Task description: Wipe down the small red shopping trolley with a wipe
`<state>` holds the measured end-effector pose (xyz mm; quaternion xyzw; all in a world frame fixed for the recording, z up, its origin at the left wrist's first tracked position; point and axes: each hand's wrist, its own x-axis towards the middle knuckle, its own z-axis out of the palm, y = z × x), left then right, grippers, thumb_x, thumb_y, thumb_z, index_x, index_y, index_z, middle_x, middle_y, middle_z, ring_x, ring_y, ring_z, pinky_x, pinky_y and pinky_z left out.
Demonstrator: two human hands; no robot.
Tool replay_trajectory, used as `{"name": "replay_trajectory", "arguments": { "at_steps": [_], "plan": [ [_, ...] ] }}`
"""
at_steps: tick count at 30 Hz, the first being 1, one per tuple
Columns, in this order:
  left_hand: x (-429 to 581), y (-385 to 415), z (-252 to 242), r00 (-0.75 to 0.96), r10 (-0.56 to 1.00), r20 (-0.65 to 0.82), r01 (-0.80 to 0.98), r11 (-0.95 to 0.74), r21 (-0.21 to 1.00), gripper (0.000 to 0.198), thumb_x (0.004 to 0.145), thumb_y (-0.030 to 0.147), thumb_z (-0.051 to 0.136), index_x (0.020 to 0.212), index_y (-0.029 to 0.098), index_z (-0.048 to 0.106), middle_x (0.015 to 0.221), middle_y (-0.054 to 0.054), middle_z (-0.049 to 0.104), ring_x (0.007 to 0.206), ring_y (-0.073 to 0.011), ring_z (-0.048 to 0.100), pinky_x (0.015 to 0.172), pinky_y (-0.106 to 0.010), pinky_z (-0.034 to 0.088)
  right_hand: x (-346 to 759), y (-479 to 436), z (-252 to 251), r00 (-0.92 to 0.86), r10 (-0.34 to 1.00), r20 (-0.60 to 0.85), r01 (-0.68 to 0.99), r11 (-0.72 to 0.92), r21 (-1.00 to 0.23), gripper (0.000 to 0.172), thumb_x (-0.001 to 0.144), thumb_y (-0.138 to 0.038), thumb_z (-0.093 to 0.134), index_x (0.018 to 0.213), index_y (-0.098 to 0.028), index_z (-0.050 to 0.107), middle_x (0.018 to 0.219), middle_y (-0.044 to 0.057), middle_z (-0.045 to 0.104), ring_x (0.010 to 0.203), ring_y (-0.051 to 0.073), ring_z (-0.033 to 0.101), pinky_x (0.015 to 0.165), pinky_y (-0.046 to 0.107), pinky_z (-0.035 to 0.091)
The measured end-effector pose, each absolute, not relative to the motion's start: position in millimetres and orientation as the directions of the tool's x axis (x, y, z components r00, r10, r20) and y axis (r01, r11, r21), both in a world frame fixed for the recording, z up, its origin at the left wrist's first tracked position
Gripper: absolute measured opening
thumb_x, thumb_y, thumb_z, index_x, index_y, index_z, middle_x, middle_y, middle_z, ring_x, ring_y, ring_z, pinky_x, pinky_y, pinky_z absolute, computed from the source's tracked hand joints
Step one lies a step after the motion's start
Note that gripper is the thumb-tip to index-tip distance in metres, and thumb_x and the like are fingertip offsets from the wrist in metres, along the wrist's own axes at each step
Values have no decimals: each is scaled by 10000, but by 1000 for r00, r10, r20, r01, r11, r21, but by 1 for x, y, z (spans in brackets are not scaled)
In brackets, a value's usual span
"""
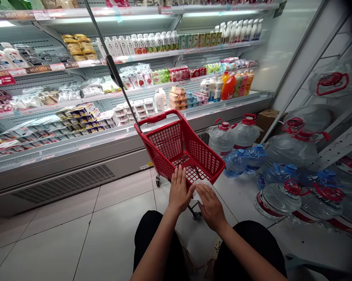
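Observation:
A red plastic shopping basket cart (203,160) with mesh walls and small caster wheels stands before me. My left hand (179,190) lies flat against its near wall, fingers stretched upward and holding nothing. Under my right hand (211,205) is a white cloth or tissue (199,187), pressed to the near wall's right part. The right fingers cover much of this cloth, so its exact kind is unclear. Between my two hands there is only a small gap. A long thin pole with a black grip (114,70) rises from the cart's left back corner.
A refrigerated dairy case (76,164) with bottles, cartons and tubs runs behind the cart. Large water jugs with red handles (278,199) and blue-capped bottles (236,162) crowd the right side. My knees flank the near side, above a tiled floor (55,238).

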<state>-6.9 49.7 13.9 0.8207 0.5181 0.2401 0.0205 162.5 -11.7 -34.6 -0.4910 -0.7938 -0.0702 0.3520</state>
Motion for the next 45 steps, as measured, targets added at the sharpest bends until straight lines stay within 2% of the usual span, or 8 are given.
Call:
{"name": "replay_trajectory", "arguments": {
  "at_steps": [5, 10, 17, 22, 28, 33, 40, 45],
  "plan": [
    [-15, 52, 14, 341, 862, 376, 855, -450, 257, 690, 1097, 552, 311, 1674, 191, 202, 1757, -122, 143, 1630, -284, 69, 1299, -557, 222, 147, -5, -28, -340, 707, 620, 813, 552, -184, 733, 985, -168, 433, 1677, -146, 194, 1607, 104, 495, 1521, 259, 403, 1218, 482, 415],
    [-31, 39, 10, 395, 830, 393, 850, -493, 186, 629, 1109, 508, 313, 1665, 225, 239, 1750, -80, 196, 1624, -254, 142, 1310, -540, 213, 168, 6, -23, -499, 671, 548, 754, 648, -107, 732, 989, -151, 389, 1684, -180, 163, 1677, 65, 387, 1559, 221, 340, 1282, 475, 316],
    [-34, 38, 6, 323, 839, 437, 889, -428, 164, 774, 1088, 509, 402, 1695, 195, 37, 1756, -123, 142, 1623, -284, 137, 1293, -542, 260, 234, 43, -33, -256, 754, 605, 877, 444, -182, 565, 1075, -296, 359, 1637, -242, 345, 1510, 73, 603, 1455, 250, 495, 1276, 514, 310],
    [-41, 45, 3, 310, 828, 468, 906, -406, 120, 804, 1090, 493, 402, 1693, 188, -33, 1754, -133, 143, 1621, -285, 144, 1291, -534, 270, 221, 37, -39, -212, 759, 616, 874, 430, -228, 492, 1064, -286, 389, 1540, -206, 483, 1467, 101, 622, 1426, 273, 515, 1240, 509, 367],
    [-63, 44, 1, 256, 821, 510, 945, -323, 45, 725, 1103, 313, 349, 1691, 169, -50, 1744, -137, 172, 1610, -266, 199, 1295, -509, 267, 161, 4, -30, -382, 708, 594, 829, 547, -118, 666, 1001, -190, 412, 1656, -201, 290, 1613, 67, 492, 1514, 246, 413, 1274, 471, 308],
    [-66, 32, 0, 296, 813, 501, 944, -328, -26, 683, 1104, 245, 308, 1692, 208, -38, 1728, -66, 244, 1604, -212, 222, 1329, -492, 152, 133, -9, -22, -508, 657, 557, 786, 618, -12, 829, 894, -61, 403, 1680, -194, 177, 1696, 28, 343, 1580, 191, 289, 1301, 428, 246],
    [-67, 28, 6, 229, 821, 523, 958, -285, 28, 698, 1105, 276, 314, 1683, 230, -75, 1726, -63, 236, 1591, -220, 264, 1335, -505, 34, 188, -20, -23, -443, 695, 567, 842, 540, -5, 805, 917, -55, 391, 1680, -214, 186, 1679, 32, 371, 1576, 193, 301, 1325, 450, 162],
    [-35, 16, 0, 333, 806, 489, 921, -388, 12, 749, 1060, 178, 353, 1689, 235, -50, 1739, -41, 200, 1607, -199, 213, 1334, -470, 120, 148, -24, -24, -426, 705, 567, 840, 540, -40, 803, 914, -93, 405, 1679, -155, 171, 1691, 54, 346, 1588, 206, 271, 1309, 449, 216]
  ]
}}
